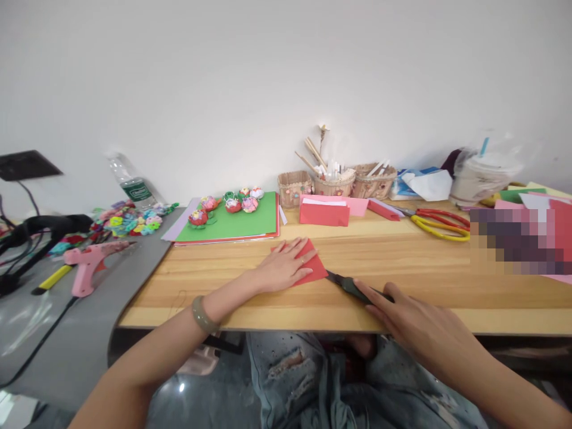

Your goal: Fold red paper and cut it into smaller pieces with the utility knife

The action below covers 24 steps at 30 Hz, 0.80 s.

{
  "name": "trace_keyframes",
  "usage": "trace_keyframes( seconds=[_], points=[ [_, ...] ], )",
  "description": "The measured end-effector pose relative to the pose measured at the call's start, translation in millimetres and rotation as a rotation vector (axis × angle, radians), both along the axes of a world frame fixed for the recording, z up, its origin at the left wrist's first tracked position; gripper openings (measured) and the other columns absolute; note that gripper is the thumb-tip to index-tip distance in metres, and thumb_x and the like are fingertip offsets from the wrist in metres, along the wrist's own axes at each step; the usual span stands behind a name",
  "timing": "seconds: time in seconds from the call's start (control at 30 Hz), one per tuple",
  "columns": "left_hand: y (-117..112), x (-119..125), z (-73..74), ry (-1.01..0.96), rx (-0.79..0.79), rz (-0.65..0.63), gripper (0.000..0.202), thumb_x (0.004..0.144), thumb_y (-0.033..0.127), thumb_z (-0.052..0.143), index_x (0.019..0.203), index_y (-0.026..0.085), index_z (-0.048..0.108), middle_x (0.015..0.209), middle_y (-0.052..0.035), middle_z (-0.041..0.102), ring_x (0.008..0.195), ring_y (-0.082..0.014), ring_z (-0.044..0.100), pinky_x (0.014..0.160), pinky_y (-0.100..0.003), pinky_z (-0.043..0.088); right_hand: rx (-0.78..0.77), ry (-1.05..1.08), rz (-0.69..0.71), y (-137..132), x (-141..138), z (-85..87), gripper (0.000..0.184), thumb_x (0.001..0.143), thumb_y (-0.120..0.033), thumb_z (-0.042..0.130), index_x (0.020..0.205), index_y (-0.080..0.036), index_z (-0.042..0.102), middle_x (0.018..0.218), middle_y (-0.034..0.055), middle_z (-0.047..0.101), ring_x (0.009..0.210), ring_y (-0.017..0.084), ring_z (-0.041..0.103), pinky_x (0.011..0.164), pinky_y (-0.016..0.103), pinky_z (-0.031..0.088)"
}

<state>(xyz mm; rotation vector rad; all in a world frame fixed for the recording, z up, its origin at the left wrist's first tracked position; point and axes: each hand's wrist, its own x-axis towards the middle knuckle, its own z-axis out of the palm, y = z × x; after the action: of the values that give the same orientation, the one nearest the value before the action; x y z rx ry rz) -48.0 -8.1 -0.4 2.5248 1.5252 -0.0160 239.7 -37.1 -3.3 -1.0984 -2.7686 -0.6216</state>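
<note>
My left hand [283, 266] lies flat, fingers spread, pressing a red sheet of paper [313, 268] onto the wooden table [402, 256]. A green bangle sits on that wrist. My right hand [411, 325] grips a dark utility knife [346, 283] near the table's front edge. The blade tip touches the right edge of the red paper.
Folded red and pink papers [325, 211], yellow and red scissors [440, 223], woven baskets [335, 182] with sticks and a plastic cup [482, 176] line the back. Green card [243, 219] holds paper flowers. A pink glue gun [89, 265] and water bottle [131, 185] lie left.
</note>
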Motion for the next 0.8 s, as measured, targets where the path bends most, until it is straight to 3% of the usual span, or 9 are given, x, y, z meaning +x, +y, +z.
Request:
trace_keyframes(
  seconds=[0.1, 0.23, 0.37, 0.67, 0.8],
  points=[
    [1, -1, -3.8, -0.002, 0.002, 0.02, 0.068, 0.097, 0.052, 0.02, 0.148, 0.009, 0.006, 0.155, -0.0142, 0.008, 0.143, -0.022, 0.003, 0.114, -0.043, 0.011, -0.079, -0.013, -0.04, 9, -9, 3.3, 0.044, 0.094, -0.031, 0.037, 0.136, -0.022, 0.041, 0.082, 0.0021, 0.056, 0.047, 0.017, 0.06, 0.037, 0.028, 0.029],
    [2, -1, -7.9, -0.014, 0.02, 0.019, 0.072, 0.097, 0.053, 0.018, 0.146, 0.002, 0.007, 0.154, -0.0169, 0.002, 0.142, -0.0225, 0.001, 0.115, -0.038, 0.011, -0.221, -0.022, -0.101, 25, -22, 10.1, 0.044, 0.096, -0.032, 0.031, 0.138, -0.025, 0.038, 0.088, 0.0046, 0.058, 0.059, 0.02, 0.064, 0.043, 0.029, 0.036],
    [2, -1, -9.9, -0.031, 0.025, 0.032, 0.074, 0.096, 0.055, 0.016, 0.146, 0.001, 0.007, 0.154, -0.0185, 0.0, 0.142, -0.0241, 0.0, 0.115, -0.038, 0.011, -0.307, -0.04, -0.161, 38, -36, 19.5, 0.045, 0.096, -0.033, 0.028, 0.14, -0.027, 0.037, 0.093, 0.0075, 0.06, 0.066, 0.022, 0.065, 0.048, 0.029, 0.038],
    [3, -1, -10.7, -0.052, 0.022, 0.019, 0.074, 0.096, 0.053, 0.019, 0.145, -0.001, 0.008, 0.154, -0.0193, 0.0, 0.142, -0.0245, 0.0, 0.115, -0.036, 0.01, -0.327, -0.041, -0.201, 64, -63, 27.9, 0.047, 0.096, -0.035, 0.024, 0.141, -0.025, 0.036, 0.102, 0.0137, 0.06, 0.073, 0.025, 0.065, 0.053, 0.029, 0.038],
    [1, -1, -7.1, -0.099, 0.05, 0.024, 0.076, 0.094, 0.058, 0.021, 0.145, 0.003, 0.015, 0.153, -0.0209, 0.012, 0.142, -0.0277, 0.009, 0.114, -0.041, 0.017, -0.337, -0.006, -0.208, 76, -66, 26.6, 0.048, 0.096, -0.034, 0.024, 0.141, -0.022, 0.037, 0.102, 0.0145, 0.061, 0.074, 0.027, 0.065, 0.056, 0.032, 0.039]
  ],
)
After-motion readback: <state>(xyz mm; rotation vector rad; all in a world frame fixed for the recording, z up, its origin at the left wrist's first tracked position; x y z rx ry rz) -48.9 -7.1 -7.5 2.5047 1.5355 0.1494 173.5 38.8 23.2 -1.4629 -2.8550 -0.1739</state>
